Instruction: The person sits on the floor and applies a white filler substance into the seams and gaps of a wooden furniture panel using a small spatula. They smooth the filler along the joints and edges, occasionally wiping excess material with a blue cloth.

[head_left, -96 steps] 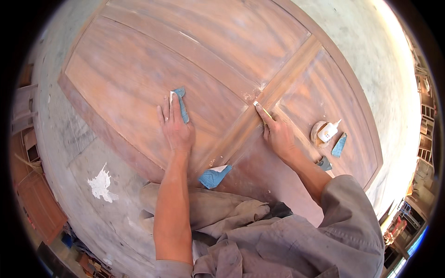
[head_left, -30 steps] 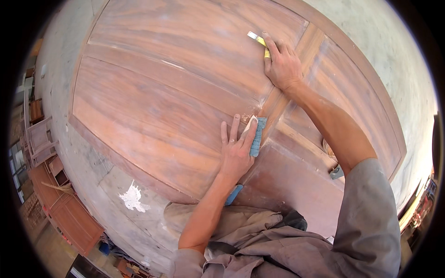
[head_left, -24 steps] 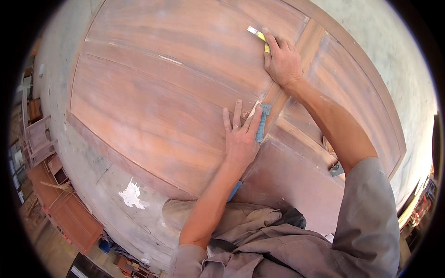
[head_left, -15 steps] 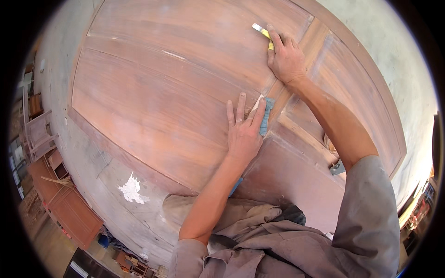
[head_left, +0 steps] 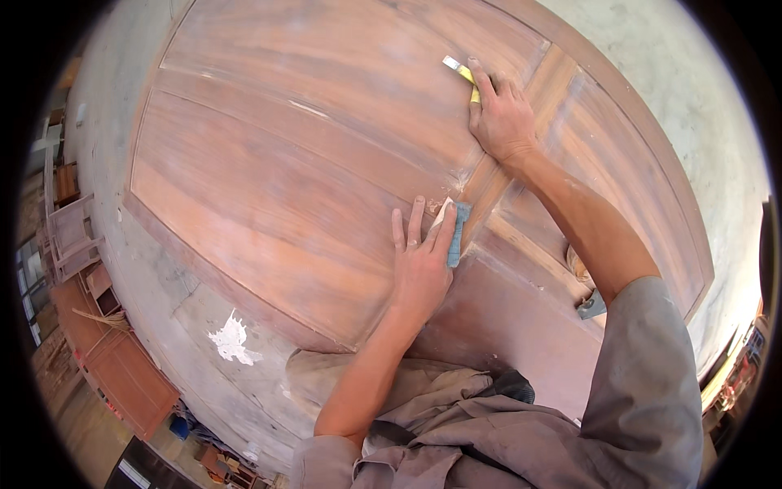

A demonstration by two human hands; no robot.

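Note:
A large reddish-brown wooden panel door [head_left: 269, 212] with raised frame strips fills the middle of the view. My left hand [head_left: 419, 273] lies on it, fingers stretched, pressing a folded blue-grey sheet of sandpaper [head_left: 459, 236] beside a frame strip; its pale underside shows by the index finger. Pale dust lies just above these fingertips. Farther off and to the right, my right hand [head_left: 503, 122] rests on the wood. Its curled fingers hold a slim yellow-handled tool [head_left: 464, 73] with a flat, whitish tip; the rest of the tool is hidden by the hand.
By my right upper arm, a dark grey object [head_left: 592, 306] lies on the door next to a brown rounded piece [head_left: 577, 262]. A white splotch [head_left: 234, 338] marks the grey surface at left. Wooden furniture [head_left: 122, 359] stands beyond it.
My left hand has slid toward me and slightly left with the sandpaper, uncovering more dusty wood. My right hand, still on the tool, sits slightly lower in view.

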